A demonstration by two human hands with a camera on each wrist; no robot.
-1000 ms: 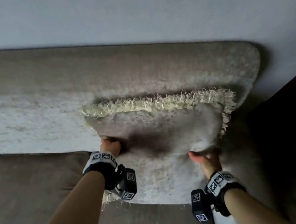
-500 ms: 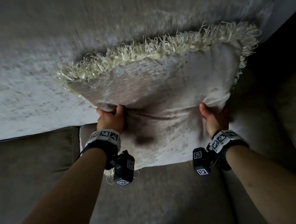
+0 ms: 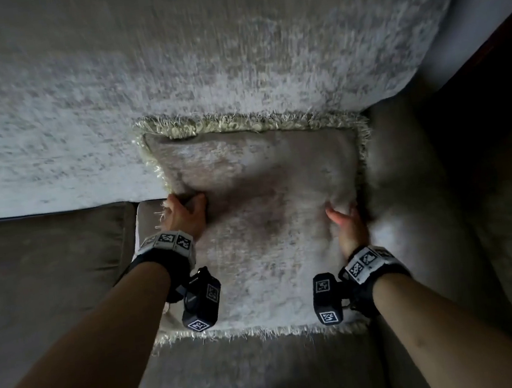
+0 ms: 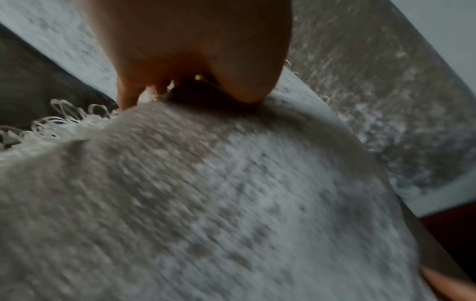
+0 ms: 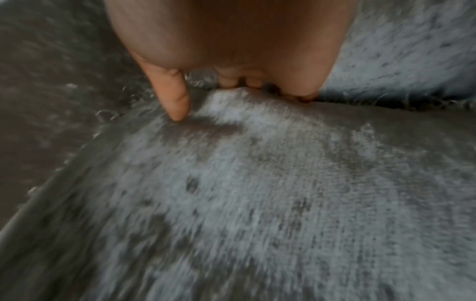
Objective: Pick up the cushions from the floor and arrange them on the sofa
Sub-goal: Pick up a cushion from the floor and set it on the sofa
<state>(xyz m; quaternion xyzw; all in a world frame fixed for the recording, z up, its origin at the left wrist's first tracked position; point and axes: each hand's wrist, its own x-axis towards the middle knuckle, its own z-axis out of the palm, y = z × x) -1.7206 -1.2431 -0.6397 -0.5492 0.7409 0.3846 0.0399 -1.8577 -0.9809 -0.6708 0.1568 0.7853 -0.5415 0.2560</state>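
Cushion [image 3: 267, 224] on sofa [image 3: 233, 54] w/ both hands [image 3: 187, 215] [image 3: 348, 226] gripping it; floor not visible, can't tell what's left tbh.

home lounge: sofa [image 3: 233, 54], cushion [image 3: 267, 224]

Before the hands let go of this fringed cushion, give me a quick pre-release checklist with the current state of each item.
1. Fringed cushion on the seat cushion: ok, its lower edge lies on it.
2. Top edge against the backrest: ok, the fringe meets it.
3. Left hand grips the left edge: ok, fingers curled round it.
4. Right hand grips the right edge: ok, thumb on the face, fingers behind.
5. Cushion square to the sofa: ok, roughly.
6. It stays leaning once released: cannot tell.
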